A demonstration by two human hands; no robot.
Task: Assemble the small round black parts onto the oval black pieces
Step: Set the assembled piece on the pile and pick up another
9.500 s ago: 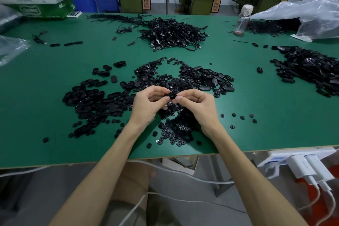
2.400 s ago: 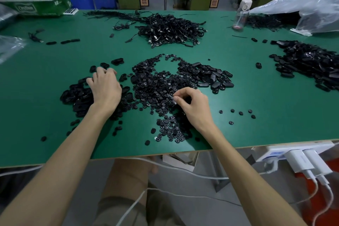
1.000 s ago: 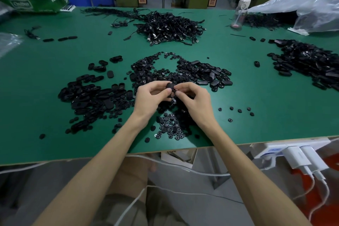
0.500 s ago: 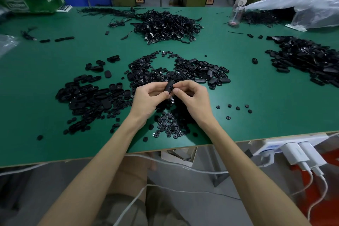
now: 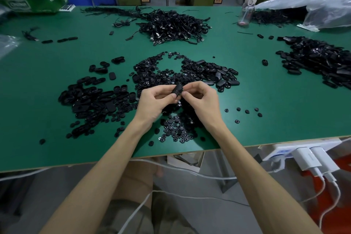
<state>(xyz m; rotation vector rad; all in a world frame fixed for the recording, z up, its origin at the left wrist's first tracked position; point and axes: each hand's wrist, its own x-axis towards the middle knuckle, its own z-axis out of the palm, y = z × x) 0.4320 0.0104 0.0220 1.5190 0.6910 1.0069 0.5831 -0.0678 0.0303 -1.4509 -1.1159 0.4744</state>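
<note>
Left of the heap of round parts point(image 5: 163, 76), the pile of oval pieces point(image 5: 91, 99) lies alone now. My left hand point(image 5: 153, 100), which was reaching into it a moment ago, has come back over the near side of the heap and pinches one oval piece point(image 5: 177, 90), held almost upright. My right hand point(image 5: 201, 99) has left the heap too and pinches the same piece from its right side. I think it presses a round part into the piece, but that part is hidden, so I cannot tell if it already sits in. So the fetching is finished and the joining is in hand. Right of the heap, a few loose round parts point(image 5: 247, 111) lie untouched
</note>
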